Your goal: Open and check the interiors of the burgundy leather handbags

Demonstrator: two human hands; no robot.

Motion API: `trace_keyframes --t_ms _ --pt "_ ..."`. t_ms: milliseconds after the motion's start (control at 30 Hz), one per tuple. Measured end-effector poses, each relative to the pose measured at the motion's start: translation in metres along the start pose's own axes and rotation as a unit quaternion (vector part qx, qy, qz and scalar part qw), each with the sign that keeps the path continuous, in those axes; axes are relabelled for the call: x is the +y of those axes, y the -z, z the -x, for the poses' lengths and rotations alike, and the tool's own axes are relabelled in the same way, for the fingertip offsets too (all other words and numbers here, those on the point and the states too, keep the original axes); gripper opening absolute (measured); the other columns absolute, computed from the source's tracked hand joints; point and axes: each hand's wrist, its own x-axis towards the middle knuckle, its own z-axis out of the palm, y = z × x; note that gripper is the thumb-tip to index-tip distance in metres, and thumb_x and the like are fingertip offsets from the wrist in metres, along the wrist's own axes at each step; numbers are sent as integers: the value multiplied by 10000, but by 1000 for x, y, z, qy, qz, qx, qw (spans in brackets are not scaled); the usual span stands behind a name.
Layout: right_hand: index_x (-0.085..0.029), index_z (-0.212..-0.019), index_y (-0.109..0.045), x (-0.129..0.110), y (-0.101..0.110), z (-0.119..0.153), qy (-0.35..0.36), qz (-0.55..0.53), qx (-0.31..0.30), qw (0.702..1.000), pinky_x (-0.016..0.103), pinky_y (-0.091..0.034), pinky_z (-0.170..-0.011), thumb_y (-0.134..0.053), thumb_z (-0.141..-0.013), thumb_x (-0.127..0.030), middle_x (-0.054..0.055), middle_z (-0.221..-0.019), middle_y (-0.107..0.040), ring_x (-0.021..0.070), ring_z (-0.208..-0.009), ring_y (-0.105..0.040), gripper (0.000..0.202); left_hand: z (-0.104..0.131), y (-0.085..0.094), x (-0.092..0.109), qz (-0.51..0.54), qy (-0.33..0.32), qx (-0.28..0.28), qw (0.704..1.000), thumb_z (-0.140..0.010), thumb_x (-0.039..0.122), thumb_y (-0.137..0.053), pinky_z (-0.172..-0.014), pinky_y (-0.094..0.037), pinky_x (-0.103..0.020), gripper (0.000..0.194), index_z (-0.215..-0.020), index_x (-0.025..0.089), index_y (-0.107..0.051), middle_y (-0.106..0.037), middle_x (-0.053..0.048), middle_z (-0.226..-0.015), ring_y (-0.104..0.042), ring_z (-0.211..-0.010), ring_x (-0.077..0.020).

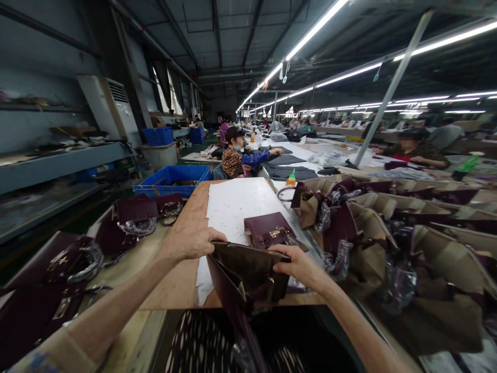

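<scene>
A dark burgundy handbag stands at the near edge of the table, its mouth spread and its brown inside showing. My left hand grips the top left corner of its rim, thumb and fingers pinched on the edge. On the right side of the same rim, my right hand is closed with the thumb on top. One handle hangs down toward my lap. Just beyond lies a second burgundy handbag with a gold-coloured clasp, partly hidden behind the held one.
White paper covers part of the wooden table. Several burgundy bags lie on the left. More bags with tan linings crowd the right. Beyond are a blue crate, an orange bottle and a co-worker.
</scene>
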Motion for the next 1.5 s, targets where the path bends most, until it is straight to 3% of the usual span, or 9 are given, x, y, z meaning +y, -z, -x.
trace_keyframes --t_ms 100,300,500,667,867,1133,1233,1333,1500 --pt "-175 -901 -624 10 3 -3 -13 -61 7 998 275 -414 -735 -551 -652 -188 -12 -822 -639 178 -783 -557 260 9 -4 12 -28 -5 16 999 -576 73 -380 -689 -407 -231 451 -949 170 -613 -650 -3 -860 -569 -834 -183" --pt "-182 -919 -620 11 0 -3 -2 -105 6 994 285 -418 -746 -539 -676 -212 -5 -826 -642 186 -803 -559 258 8 -12 46 -189 8 151 970 -662 80 -415 -818 -390 -287 536 -1176 215 -483 -599 -40 -1078 -525 -986 -217" --pt "-187 -900 -618 13 0 -1 10 -70 28 997 265 -409 -719 -537 -675 -179 -14 -822 -633 169 -783 -541 239 0 -27 67 -197 -58 164 965 -764 262 -492 -843 -385 -305 211 -965 236 -546 -573 -9 -1011 -529 -922 -201" --pt "-177 -883 -625 12 0 0 5 -63 33 997 257 -405 -711 -541 -666 -171 -19 -785 -626 158 -751 -534 233 -8 -33 80 -221 -52 131 965 -663 458 -624 -767 -426 -327 306 -791 181 -594 -556 -30 -1007 -536 -859 -213" --pt "-191 -894 -635 14 -3 1 -2 -89 48 995 231 -401 -662 -579 -659 -206 -34 -775 -627 146 -727 -540 242 -9 -32 70 -165 -36 153 974 -753 129 -465 -747 -420 -262 154 -655 174 -575 -607 -12 -942 -549 -807 -150" --pt "-211 -927 -640 16 -9 2 11 -12 145 989 255 -435 -683 -566 -721 -295 -25 -776 -643 163 -744 -570 234 -13 -34 40 -25 -55 188 980 -744 157 -490 -703 -398 -237 123 -631 165 -537 -613 -5 -835 -541 -777 -140" --pt "-214 -992 -603 15 -14 2 57 69 214 973 314 -429 -836 -554 -737 -266 21 -986 -626 193 -918 -564 265 -17 -37 33 -25 -51 194 979 -746 162 -514 -696 -401 -240 116 -633 159 -542 -607 -6 -800 -540 -765 -139" --pt "-216 -1097 -524 16 -21 2 122 146 276 942 372 -366 -958 -537 -734 -186 67 -1206 -513 212 -1109 -469 364 -13 -35 34 -39 -60 187 980 -762 162 -518 -749 -413 -248 128 -647 157 -576 -613 -22 -924 -553 -816 -137" --pt "-189 -1097 -460 27 -30 2 162 206 306 915 403 -419 -921 -481 -746 -105 105 -1201 -504 211 -1108 -473 362 3 -35 54 -155 -115 127 973 -754 166 -552 -975 -314 -351 160 -624 182 -644 -440 -12 -1312 -419 -1151 -212"
